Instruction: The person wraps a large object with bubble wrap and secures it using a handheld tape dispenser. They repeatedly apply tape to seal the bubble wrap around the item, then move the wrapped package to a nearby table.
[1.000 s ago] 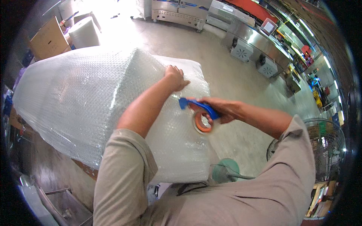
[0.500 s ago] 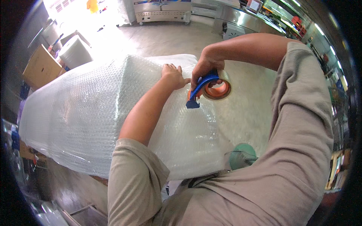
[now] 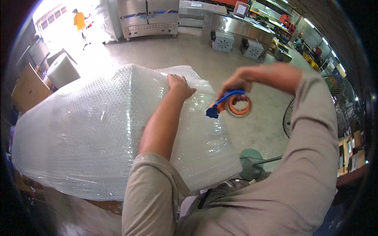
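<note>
A large bulky object wrapped in clear bubble wrap [image 3: 90, 129] fills the left and middle of the head view; what lies inside cannot be made out. My left hand [image 3: 180, 86] lies flat on top of the wrap, fingers spread and thumb out to the right. Gripped in my right hand [image 3: 236, 83] is a blue and orange tape dispenser [image 3: 231, 101] with a roll of tape on it. Its dark blue head points down and left, close to the right part of the wrap; contact cannot be made out. Motion slightly blurs my right hand.
A fan with a green round base [image 3: 252, 161] stands on the floor at right. Steel cabinets [image 3: 149, 17] line the back. At left are a cardboard box [image 3: 29, 89] and a bubble wrap roll [image 3: 63, 70]. A person in an orange top [image 3: 80, 20] is far off.
My right hand with the tape dispenser has moved right and slightly down, away from my left hand. My left hand stays on the wrap. The view has shifted, showing more background.
</note>
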`<state>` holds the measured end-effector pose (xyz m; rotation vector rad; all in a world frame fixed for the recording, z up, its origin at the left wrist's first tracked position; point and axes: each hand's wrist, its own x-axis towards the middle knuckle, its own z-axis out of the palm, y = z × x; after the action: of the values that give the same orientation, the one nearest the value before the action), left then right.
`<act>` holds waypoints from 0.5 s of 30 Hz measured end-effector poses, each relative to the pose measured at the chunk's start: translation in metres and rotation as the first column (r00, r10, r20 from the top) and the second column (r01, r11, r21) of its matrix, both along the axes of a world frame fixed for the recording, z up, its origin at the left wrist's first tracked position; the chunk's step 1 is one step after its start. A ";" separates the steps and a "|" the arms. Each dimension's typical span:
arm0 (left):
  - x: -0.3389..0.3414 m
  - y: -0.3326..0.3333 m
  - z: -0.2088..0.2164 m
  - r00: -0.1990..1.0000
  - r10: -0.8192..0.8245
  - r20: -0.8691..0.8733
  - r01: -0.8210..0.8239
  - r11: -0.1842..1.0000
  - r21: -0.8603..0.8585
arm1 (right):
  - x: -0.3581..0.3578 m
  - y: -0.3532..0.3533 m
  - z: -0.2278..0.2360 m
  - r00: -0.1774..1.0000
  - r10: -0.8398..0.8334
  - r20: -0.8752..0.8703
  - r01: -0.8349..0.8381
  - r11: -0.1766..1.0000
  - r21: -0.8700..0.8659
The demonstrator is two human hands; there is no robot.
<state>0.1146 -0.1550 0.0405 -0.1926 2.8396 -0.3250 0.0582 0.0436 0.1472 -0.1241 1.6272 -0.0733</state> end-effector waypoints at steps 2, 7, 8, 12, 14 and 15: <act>-0.003 -0.002 -0.001 1.000 0.004 0.012 -0.004 1.000 0.006 | -0.008 -0.058 -0.006 0.967 0.251 0.040 -0.254 0.950 0.182; 0.003 0.004 0.002 1.000 -0.022 0.013 0.023 0.999 -0.033 | 0.053 -0.091 -0.003 0.628 0.778 0.004 -0.768 0.619 0.165; 0.009 0.008 0.002 1.000 -0.030 -0.006 0.030 0.999 -0.044 | 0.060 -0.085 0.008 0.611 0.791 -0.023 -0.784 0.609 0.123; 0.057 0.037 -0.004 0.979 -0.203 0.005 0.203 0.979 0.001 | 0.067 0.010 0.061 0.632 0.662 -0.403 -0.731 0.682 -0.024; 0.093 0.055 0.001 0.932 -0.342 0.119 0.335 0.939 0.081 | 0.086 0.083 0.071 0.725 0.355 -0.590 -0.557 0.807 -0.199; 0.112 0.065 0.008 0.871 -0.435 0.226 0.405 0.899 0.170 | 0.105 0.117 0.065 0.761 0.153 -0.630 -0.423 0.853 -0.304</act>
<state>0.2270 -0.0905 0.0482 0.4702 2.6017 -0.2456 0.1629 0.1605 0.2118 -0.8263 2.1730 -0.1633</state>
